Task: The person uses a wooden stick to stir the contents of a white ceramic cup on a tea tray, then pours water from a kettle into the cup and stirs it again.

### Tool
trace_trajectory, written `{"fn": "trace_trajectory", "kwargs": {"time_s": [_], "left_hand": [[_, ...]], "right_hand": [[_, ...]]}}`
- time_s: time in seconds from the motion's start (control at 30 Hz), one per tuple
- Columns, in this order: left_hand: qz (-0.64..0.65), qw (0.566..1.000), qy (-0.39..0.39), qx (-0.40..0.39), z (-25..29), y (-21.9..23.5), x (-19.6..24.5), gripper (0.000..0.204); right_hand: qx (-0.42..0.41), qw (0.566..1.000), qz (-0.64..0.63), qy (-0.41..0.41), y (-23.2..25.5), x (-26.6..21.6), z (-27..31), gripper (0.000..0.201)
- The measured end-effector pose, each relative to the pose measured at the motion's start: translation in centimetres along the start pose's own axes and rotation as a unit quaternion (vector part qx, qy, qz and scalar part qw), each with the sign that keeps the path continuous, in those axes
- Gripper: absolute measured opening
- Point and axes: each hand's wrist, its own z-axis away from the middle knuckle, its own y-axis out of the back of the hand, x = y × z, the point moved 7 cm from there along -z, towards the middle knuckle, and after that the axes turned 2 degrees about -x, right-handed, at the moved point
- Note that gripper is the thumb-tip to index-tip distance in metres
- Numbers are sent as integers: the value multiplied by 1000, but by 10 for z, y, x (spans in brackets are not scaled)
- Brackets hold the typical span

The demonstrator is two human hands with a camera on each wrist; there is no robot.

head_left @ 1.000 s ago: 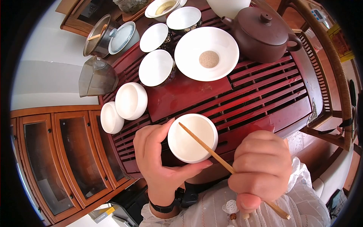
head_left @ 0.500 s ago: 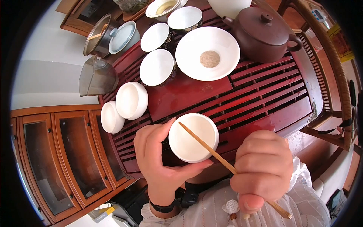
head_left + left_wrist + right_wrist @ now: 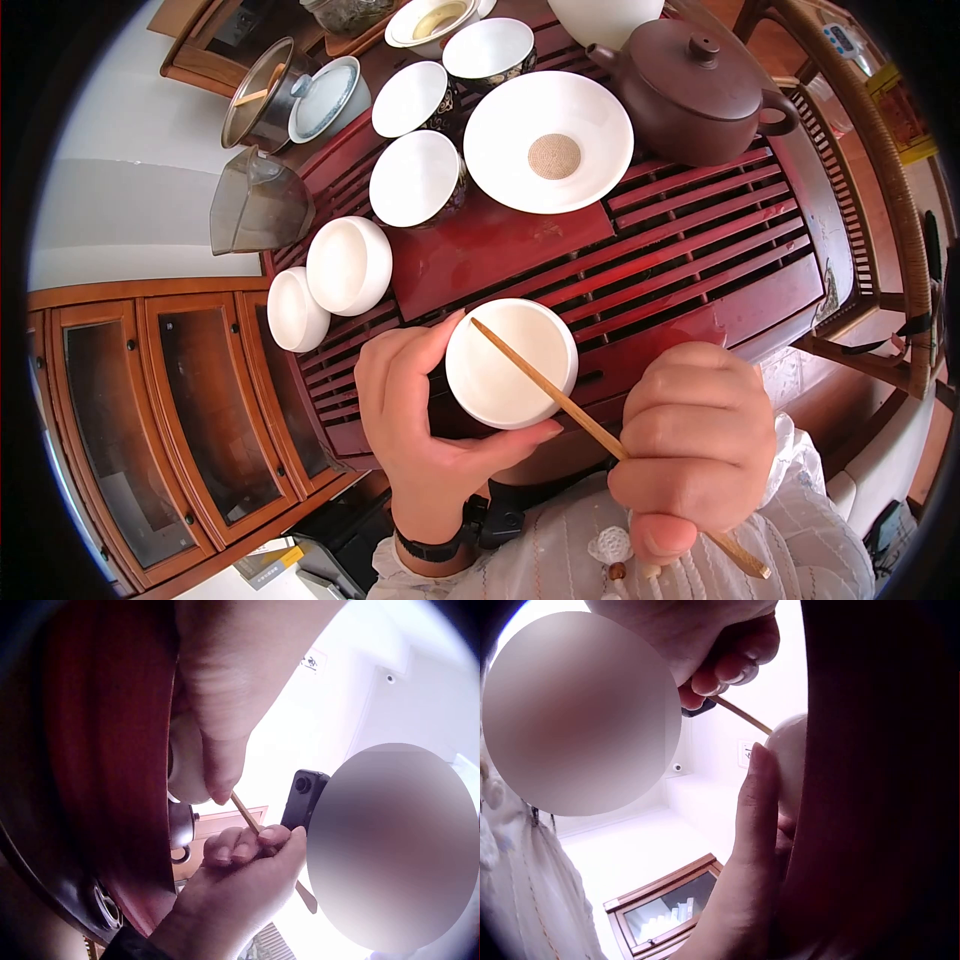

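Note:
My left hand [image 3: 420, 410] curves round a small white cup [image 3: 500, 400], thumb at the near side and fingers at the far left. The cup's opening faces up toward the head camera, and its inside looks plain white. A slim wooden tea pick [image 3: 545, 388] slants across the opening, its pointed tip close to the upper left rim. My right hand [image 3: 695, 440] grips the pick in a fist, and the thicker end sticks out below the thumb. In the left wrist view, the right fingers [image 3: 244, 847] wrap the pick [image 3: 246, 811]. The right wrist view shows the left thumb [image 3: 756, 787] along the cup [image 3: 789, 761].
The red slatted tea tray [image 3: 690, 230] carries two white cups [image 3: 348, 268], several dark-patterned cups [image 3: 415, 180], a wide white bowl [image 3: 500, 140] with a strainer mesh and a brown teapot [image 3: 690, 90]. A glass pitcher [image 3: 258, 205] stands at the left edge. A woven chair [image 3: 890, 200] is right.
Since the earliest frame, the right hand has shifted very slightly rightward along with the pick. The left hand and the cup have stayed nearly still.

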Motion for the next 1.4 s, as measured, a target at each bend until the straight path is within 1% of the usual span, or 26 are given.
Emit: {"fn": "trace_trajectory", "kwargs": {"time_s": [0.17, 0.27, 0.33, 0.47, 0.53, 0.57, 0.63, 0.67, 0.73, 0.87, 0.93, 0.97, 1.03, 1.07, 1.13, 1.27, 1.33, 1.4], "left_hand": [[0, 1000, -1, -1, 0, 0, 0, 83], [-6, 1000, -5, -1, 0, 0, 0, 83], [-7, 1000, -4, 2, 1, -1, -2, 85], [-4, 1000, 5, -5, 0, -1, 1, 87], [23, 1000, -21, -3, -3, -2, 3, 89], [23, 1000, -22, -3, -2, -2, 3, 89], [44, 998, -17, -51, -1, -7, 1, 96], [44, 998, -17, -52, 0, -7, 1, 96], [56, 998, -11, -18, 0, -5, 2, 88], [46, 999, -1, -2, 5, -4, 1, 87], [76, 996, 43, 21, 8, -3, -6, 88], [76, 996, 43, 21, 7, -2, -5, 88], [4, 1000, 21, -18, 2, -2, 1, 90], [4, 1000, 21, -18, 2, -2, 1, 90], [-19, 999, 12, -24, 0, -3, 3, 94], [-14, 999, 17, -45, -4, -3, 3, 96], [-22, 998, -15, -64, -3, -4, 1, 98], [-32, 997, -19, -63, -3, -4, 1, 95]], "right_hand": [[-12, 1000, -4, 7, 0, -1, -2, 45], [-28, 999, 24, 4, -3, 0, -4, 43], [-22, 999, 33, -23, -5, 2, -4, 41], [-35, 998, 32, -32, 1, 2, -5, 41], [-35, 998, 34, -33, 4, 2, -4, 41], [-35, 998, 34, -33, 4, 2, -4, 41], [-16, 999, 39, -27, 8, 2, -2, 42], [-15, 999, 39, -27, 10, 2, -2, 42], [-22, 999, 41, -16, 11, 1, -3, 42], [-2, 1000, 16, 10, 7, -1, -3, 42], [-20, 999, 3, 36, 2, -5, -5, 42], [-21, 999, 3, 36, 3, -5, -4, 42], [-29, 999, 19, 18, 5, -1, -3, 42], [-29, 999, 19, 19, 5, -1, -3, 42], [-24, 998, 61, 1, 8, -1, -3, 43], [-15, 997, 73, -11, 8, 2, -3, 43], [-31, 997, 65, -17, 8, 3, -3, 42], [-29, 998, 59, -20, 8, 4, -4, 41]]}}
